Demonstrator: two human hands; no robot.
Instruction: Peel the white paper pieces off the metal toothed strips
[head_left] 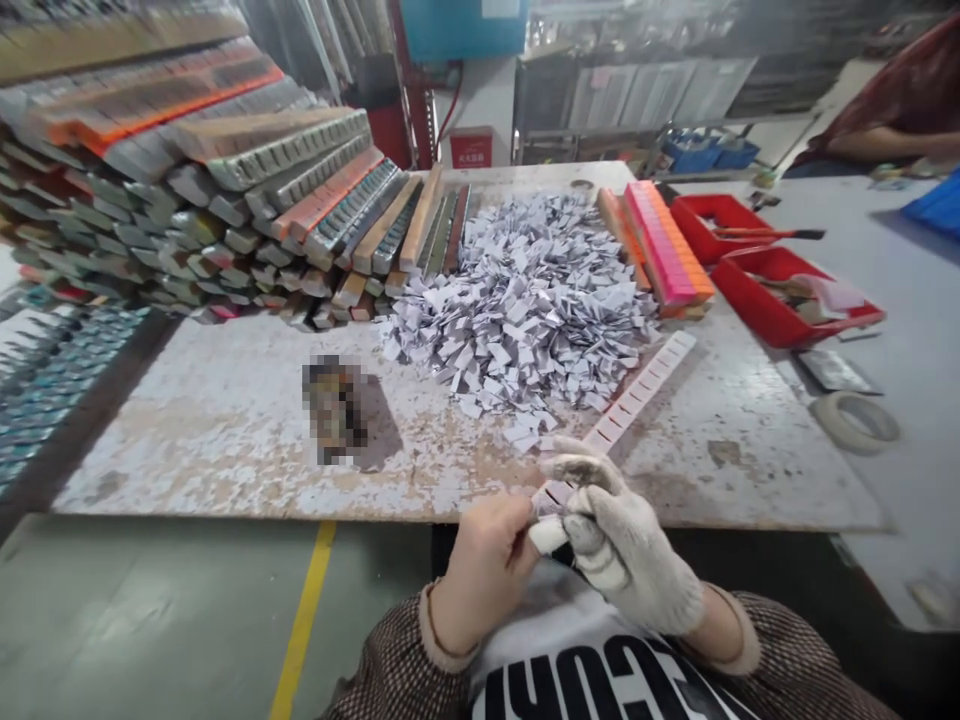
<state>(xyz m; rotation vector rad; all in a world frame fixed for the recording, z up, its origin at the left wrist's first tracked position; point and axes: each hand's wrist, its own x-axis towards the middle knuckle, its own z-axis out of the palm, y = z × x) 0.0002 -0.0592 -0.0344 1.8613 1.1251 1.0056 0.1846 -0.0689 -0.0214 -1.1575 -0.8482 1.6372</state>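
Observation:
A long pale bar with evenly spaced dark slots (643,393) slants from my hands toward the back right, its far part over the table. My bare left hand (487,555) is closed around its near end, at the table's front edge. My right hand (619,545), in a white knitted glove, is curled against the bar just right of the left hand. Its fingertips are pressed together; what they pinch is hidden. A small white piece (548,536) shows between the two hands. Beyond them lies a big heap of small white paper-like pieces (525,300).
Many slotted bars (247,190) are stacked at the left back. Pink and orange bars (664,240) lie right of the heap. Red bins (791,295) and a tape roll (855,420) sit farther right. A blurred object (334,410) stands on the table (195,430). Another person's arm (877,140) shows top right.

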